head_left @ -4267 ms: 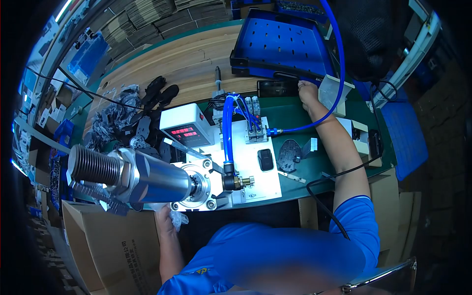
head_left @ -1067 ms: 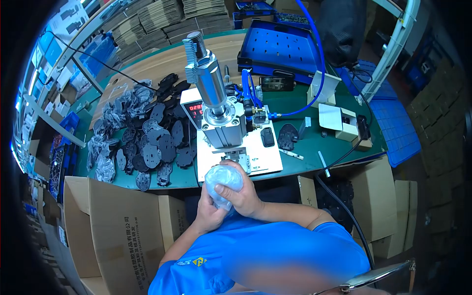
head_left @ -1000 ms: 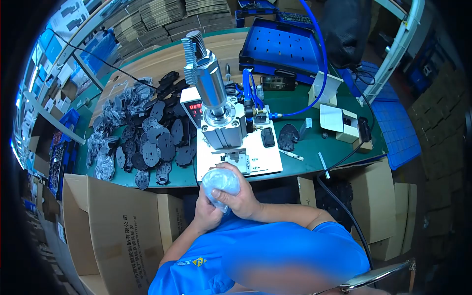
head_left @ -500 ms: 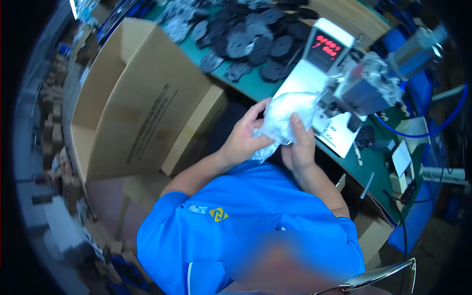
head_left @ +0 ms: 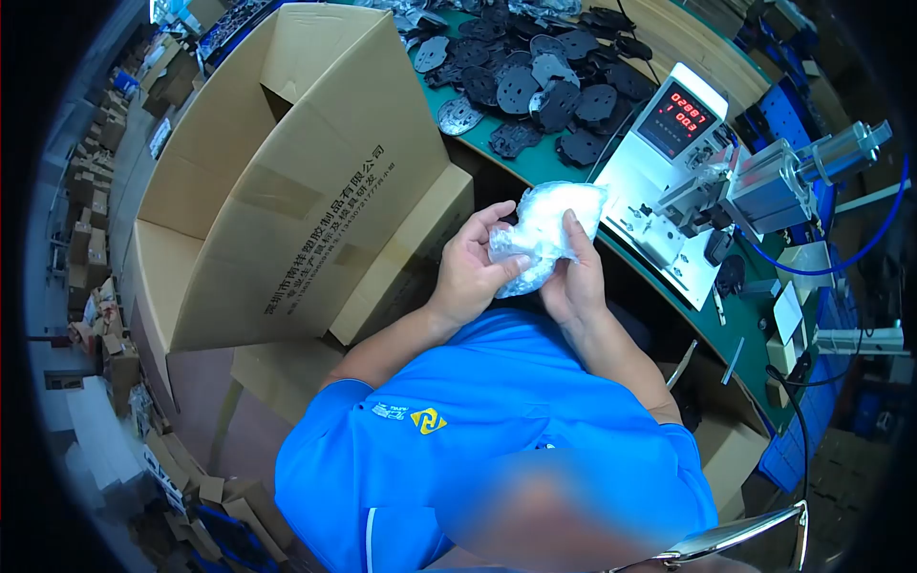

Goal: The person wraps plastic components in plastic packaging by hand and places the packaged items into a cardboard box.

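A shiny clear plastic bag, bunched up with pale contents that I cannot make out, is between my two hands in front of my chest. My left hand grips its gathered lower left side between thumb and fingers. Along the bag's right side, my right hand holds it with the thumb on top and the fingers underneath. Just beyond the bag stands the white base plate of a metal press, beside a white box with a red number display.
To the left stands a large open cardboard box. Many dark flat parts are heaped on the green table. At the right are a blue air hose, a small white box and a black cable.
Since the earliest frame, my hands have come together on the bag. The view has swung left towards the cardboard box. Over the last half second, the hands have kept nearly the same hold.
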A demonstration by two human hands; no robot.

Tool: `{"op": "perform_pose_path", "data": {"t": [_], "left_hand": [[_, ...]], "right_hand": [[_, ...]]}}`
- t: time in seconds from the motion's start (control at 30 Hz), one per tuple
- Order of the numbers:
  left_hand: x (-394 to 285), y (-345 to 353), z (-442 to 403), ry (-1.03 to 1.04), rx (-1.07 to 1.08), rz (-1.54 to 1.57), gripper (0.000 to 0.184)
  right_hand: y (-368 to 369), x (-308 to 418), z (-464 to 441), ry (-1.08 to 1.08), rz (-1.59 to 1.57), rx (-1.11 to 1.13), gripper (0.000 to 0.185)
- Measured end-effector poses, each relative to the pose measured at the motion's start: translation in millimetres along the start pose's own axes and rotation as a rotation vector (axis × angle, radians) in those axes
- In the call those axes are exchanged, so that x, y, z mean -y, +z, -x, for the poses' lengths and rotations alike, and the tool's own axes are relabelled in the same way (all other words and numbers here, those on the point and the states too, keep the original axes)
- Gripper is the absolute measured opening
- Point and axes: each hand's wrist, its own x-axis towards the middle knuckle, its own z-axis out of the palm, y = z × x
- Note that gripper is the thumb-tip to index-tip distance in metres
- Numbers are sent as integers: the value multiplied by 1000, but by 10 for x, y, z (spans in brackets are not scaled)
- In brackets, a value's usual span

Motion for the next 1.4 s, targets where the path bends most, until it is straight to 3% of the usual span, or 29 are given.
{"op": "perform_pose_path", "data": {"t": [0.07,0.2,0.23,0.37,0.57,0.7,0.9,1.03,1.07,1.2,1.4], "left_hand": [[60,-34,-2,38,4,-77,82],[226,-131,-55,400,-53,-805,81],[167,-115,-83,404,-49,-802,81],[-88,-23,-209,770,-196,-978,68],[99,-300,-184,591,6,-808,56],[-2,-332,-164,113,-14,-399,47],[66,-235,-253,63,150,-275,34],[262,-129,-297,280,26,-912,25],[301,-131,-323,275,23,-915,25],[416,-166,-547,633,-54,-1314,24],[314,-85,-432,312,-79,-894,25]], "right_hand": [[14,-59,-7,-8,8,-10,68],[-10,-202,-31,-59,106,33,69],[8,-214,-18,-65,107,33,69],[15,-262,42,-18,216,18,68],[-103,-227,40,135,289,28,69],[-203,-93,17,-86,319,58,70],[-245,42,-134,145,79,209,66],[-313,-208,-183,146,204,44,57],[-301,-238,-190,152,202,45,57],[-262,-291,-225,96,237,-9,51],[-334,-97,-218,89,304,90,54]]}}
